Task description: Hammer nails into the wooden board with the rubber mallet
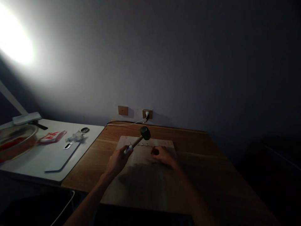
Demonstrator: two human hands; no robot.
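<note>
My left hand (pixel 118 160) is closed round the wooden handle of a mallet (pixel 141 136) with a black rubber head, raised a little above a pale wooden board (pixel 141 182) on the brown table (pixel 211 175). My right hand (pixel 162 156) rests on the board with its fingers curled, just below a short row of small nails (pixel 142 144) near the board's far edge. What the right fingers hold, if anything, is too dark to make out.
A white side table (pixel 47 157) at the left carries a white tablet (pixel 62 157), a red packet (pixel 50 137), a bowl (pixel 16 138) and small items. Two wall sockets (pixel 135 112) sit behind, one with a white cable. A bright lamp glares at the top left.
</note>
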